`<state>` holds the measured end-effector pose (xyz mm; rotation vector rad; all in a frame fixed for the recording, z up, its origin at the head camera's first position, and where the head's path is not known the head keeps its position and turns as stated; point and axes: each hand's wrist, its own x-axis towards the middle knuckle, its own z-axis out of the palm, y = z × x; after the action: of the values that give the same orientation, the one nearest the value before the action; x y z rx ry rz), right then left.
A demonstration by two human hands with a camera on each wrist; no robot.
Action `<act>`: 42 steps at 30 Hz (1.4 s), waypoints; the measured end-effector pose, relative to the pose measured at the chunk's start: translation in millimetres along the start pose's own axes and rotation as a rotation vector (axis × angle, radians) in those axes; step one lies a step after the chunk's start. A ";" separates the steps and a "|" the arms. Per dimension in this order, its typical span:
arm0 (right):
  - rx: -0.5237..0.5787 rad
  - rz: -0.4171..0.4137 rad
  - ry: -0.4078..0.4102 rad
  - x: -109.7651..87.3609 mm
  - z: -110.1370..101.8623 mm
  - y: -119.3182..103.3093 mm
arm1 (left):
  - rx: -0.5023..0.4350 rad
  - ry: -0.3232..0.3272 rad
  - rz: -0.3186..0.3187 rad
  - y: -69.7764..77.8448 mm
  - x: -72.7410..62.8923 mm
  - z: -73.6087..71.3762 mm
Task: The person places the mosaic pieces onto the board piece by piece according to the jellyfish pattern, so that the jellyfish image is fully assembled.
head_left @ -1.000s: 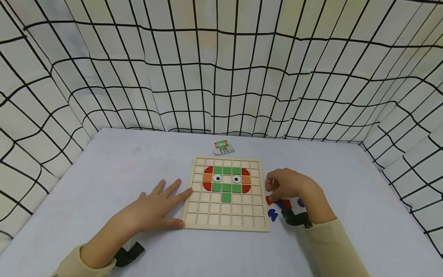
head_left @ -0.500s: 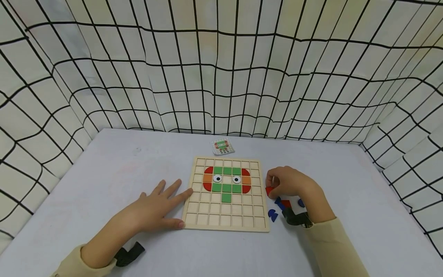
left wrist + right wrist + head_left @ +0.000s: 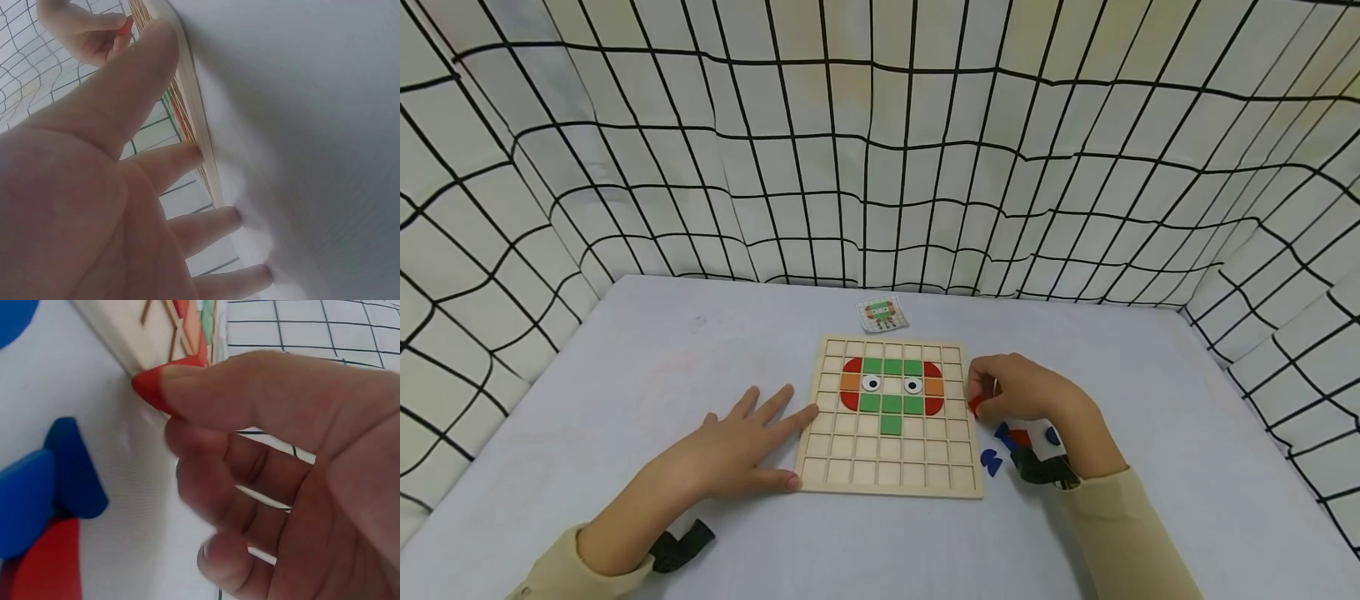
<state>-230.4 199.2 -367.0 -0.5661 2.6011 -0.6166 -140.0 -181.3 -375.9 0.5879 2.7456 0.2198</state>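
A wooden grid board lies flat on the white table, with green squares, red rounded corner pieces, orange squares and two eye discs set in its cells. My left hand is spread at the board's left side, thumb and index fingertip touching its edge. At the right edge, my right hand pinches a red piece between thumb and index finger; the other fingers are curled. Part of that piece is hidden by the thumb.
Blue pieces and a red piece lie right of the board, some overlapping. Behind the board is a small picture card with a similar pattern. A black net over white cloth encloses the table's back and sides.
My right hand has lifted the red piece from beside the blue ones and moved it slightly away from me and left, to the board's edge. The left hand stays in place.
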 end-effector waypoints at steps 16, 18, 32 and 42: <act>0.069 -0.208 0.056 4.0 3.7 -18.8 | -0.004 -0.004 0.017 0.5 -1.6 -1.1; 0.074 -0.219 0.047 4.7 6.0 -21.9 | -0.006 -0.004 0.018 0.5 -1.9 -1.3; 0.095 -0.278 -0.005 20.7 29.3 -36.8 | -0.002 0.004 0.021 0.9 -1.9 -2.0; 0.092 -0.271 -0.014 20.6 37.5 -45.7 | -0.011 -0.003 0.025 1.2 -2.6 -3.2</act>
<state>-216.9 139.7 -381.1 -0.8974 2.4878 -0.8093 -138.4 -181.6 -371.9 0.6196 2.7343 0.2391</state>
